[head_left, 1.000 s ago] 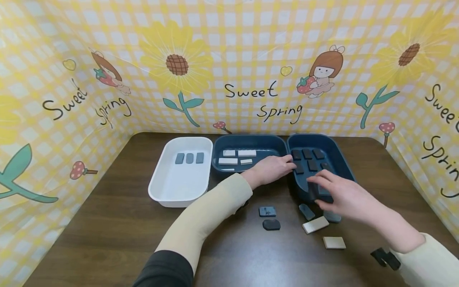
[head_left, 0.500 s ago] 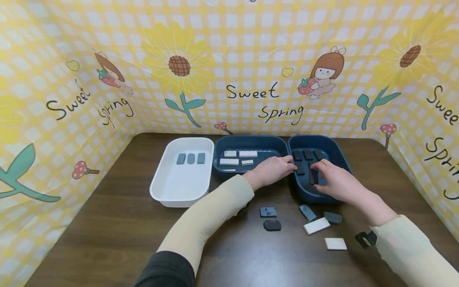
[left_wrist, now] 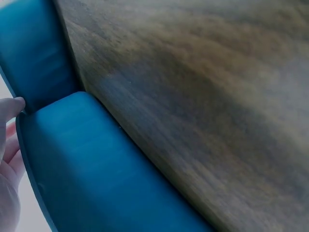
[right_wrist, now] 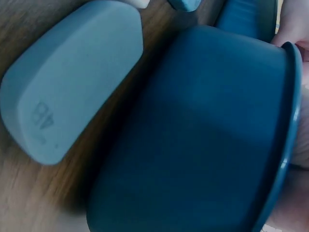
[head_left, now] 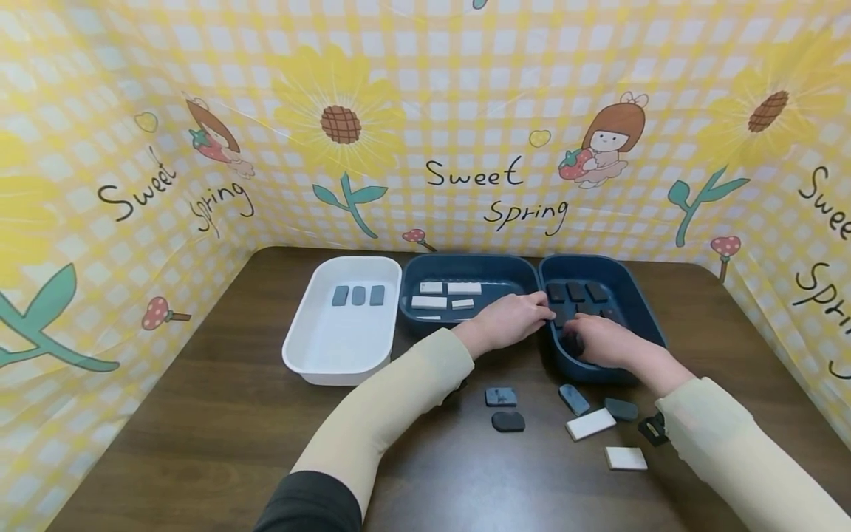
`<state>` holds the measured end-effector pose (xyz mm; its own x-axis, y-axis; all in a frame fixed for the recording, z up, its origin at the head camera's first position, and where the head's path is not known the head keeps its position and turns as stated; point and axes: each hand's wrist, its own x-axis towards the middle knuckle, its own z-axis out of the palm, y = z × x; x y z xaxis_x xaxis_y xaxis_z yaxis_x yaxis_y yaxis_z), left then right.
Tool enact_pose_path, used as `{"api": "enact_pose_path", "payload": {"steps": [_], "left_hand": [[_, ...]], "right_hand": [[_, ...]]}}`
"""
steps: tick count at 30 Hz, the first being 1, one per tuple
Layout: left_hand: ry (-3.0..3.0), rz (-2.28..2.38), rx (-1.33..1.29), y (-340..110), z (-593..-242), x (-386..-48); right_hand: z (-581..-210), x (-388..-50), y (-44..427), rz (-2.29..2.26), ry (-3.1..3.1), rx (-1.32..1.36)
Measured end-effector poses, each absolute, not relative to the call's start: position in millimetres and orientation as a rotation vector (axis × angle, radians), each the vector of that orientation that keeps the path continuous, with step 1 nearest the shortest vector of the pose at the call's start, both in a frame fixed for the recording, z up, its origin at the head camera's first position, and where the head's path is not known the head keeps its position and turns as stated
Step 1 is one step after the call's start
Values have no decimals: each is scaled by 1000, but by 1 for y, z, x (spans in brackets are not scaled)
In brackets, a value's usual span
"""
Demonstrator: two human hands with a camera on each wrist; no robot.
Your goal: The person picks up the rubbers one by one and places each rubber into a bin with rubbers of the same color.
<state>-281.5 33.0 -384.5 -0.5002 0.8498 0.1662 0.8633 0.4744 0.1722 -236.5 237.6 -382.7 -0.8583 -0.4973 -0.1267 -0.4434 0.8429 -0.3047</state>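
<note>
Pinching the rims where the middle bin [head_left: 472, 267] meets the right bin [head_left: 592, 371], the left hand [head_left: 508, 321] seems to steady them; the right hand [head_left: 601, 340] grasps a dark block [head_left: 572, 342] inside the right bin, toward the back-right corner of the tabletop [head_left: 199, 428]. Placing it looks like the step; next, likely, a gentle release. Along the back edge: a glossy white bin [head_left: 346, 340] with 3 flat grey blocks [head_left: 358, 295]; the other 2 are smooth navy.

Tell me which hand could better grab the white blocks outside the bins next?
Probably the right hand: the white blocks lie nearer it, on its side, while the left hand grips the navy bins where they meet.
</note>
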Motion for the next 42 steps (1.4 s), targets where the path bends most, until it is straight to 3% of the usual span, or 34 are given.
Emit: {"api": "enact_pose_path", "payload": {"steps": [27,42], "left_hand": [[-2650,-348,-1523,32,-386,-280],[-2665,-329,-1517,33,-382,-278]], "right_hand": [[-378,-234,238,-385,2811,-654],[-350,-189,258,-313,3061,-735]]}}
